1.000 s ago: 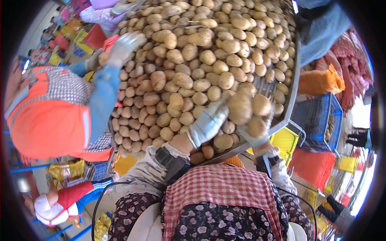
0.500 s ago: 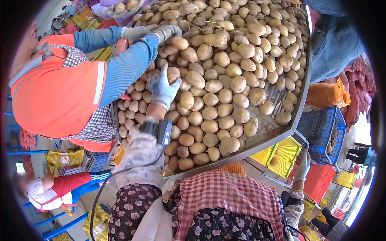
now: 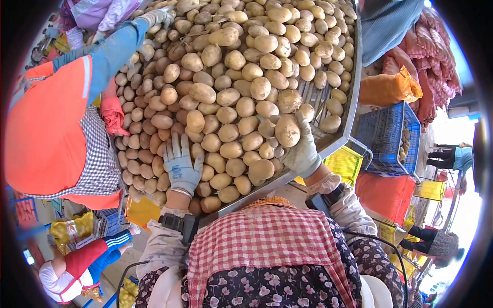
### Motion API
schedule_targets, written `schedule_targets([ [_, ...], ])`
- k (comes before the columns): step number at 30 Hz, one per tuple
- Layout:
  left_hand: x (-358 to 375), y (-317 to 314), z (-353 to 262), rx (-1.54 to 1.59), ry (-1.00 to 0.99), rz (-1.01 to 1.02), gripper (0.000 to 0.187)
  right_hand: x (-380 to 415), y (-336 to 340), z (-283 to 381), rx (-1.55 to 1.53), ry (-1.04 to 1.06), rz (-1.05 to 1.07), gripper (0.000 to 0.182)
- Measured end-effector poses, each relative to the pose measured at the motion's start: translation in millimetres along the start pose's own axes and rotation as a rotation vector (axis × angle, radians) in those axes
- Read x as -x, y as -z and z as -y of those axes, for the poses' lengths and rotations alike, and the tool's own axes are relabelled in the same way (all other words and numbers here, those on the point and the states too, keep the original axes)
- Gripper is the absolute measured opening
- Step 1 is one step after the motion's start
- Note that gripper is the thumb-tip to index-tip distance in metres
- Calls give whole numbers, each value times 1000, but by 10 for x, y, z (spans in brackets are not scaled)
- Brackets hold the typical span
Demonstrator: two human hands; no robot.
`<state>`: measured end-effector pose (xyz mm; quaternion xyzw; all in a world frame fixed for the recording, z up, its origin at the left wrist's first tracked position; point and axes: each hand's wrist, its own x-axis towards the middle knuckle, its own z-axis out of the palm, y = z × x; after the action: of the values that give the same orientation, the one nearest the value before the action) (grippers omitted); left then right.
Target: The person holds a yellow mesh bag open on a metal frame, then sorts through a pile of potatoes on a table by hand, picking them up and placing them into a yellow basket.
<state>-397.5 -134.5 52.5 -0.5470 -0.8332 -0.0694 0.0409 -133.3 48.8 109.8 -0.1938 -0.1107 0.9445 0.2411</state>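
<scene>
Many loose tan potatoes (image 3: 230, 149) are heaped on a metal-edged sorting table (image 3: 345, 123) in front of me. My left hand (image 3: 181, 167), in a pale blue-grey glove, lies on the near part of the heap with its fingers stretched out and holds nothing. At the near right edge, my right hand (image 3: 305, 153), in a whitish glove, curls around a large round potato (image 3: 287, 131). The fingers are on its right side and the thumb is below it. Smaller potatoes touch both hands.
A co-worker in an orange vest (image 3: 49, 138) reaches over the heap from the left. Another person's blue sleeve (image 3: 387, 28) is at the far right. Beside the table stand a yellow crate (image 3: 343, 163), a blue crate (image 3: 390, 136) and an orange sack (image 3: 393, 88).
My right hand has moved from the yellow crate beside the table onto the potatoes and now grips one. My left hand has drawn back toward me. The view has shifted right.
</scene>
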Motion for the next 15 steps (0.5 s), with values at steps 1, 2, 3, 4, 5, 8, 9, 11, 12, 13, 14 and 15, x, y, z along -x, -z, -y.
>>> schedule_targets([
  [1,-44,6,-18,3,1,2,76,-11,-16,2,2,-1,-3,62],
  [2,-103,8,-43,19,35,-7,75,-4,-51,3,47,38,-4,64],
  [3,-164,5,-69,31,72,-20,75,-10,-97,14,94,75,2,66],
  [4,-223,-7,-84,34,107,-11,76,-24,-169,33,96,71,6,66],
  [5,-290,-29,-96,30,108,-12,76,-32,-249,54,15,84,-63,68],
  [8,-393,-110,-119,-89,189,18,70,26,-232,53,-16,105,-67,75],
  [9,-346,-118,-119,-95,198,14,70,39,-194,59,35,119,3,78],
  [11,-224,-108,-119,5,148,-17,69,43,-111,53,138,88,153,82],
  [12,-153,-93,-104,55,124,-34,68,49,-90,6,178,157,218,75],
  [13,-22,-50,-83,49,134,-39,68,64,-94,-38,216,227,282,69],
  [14,174,4,-65,85,83,-24,69,116,-109,-13,168,129,275,71],
  [15,360,53,-47,122,30,-7,70,125,-94,-16,169,120,283,71],
])
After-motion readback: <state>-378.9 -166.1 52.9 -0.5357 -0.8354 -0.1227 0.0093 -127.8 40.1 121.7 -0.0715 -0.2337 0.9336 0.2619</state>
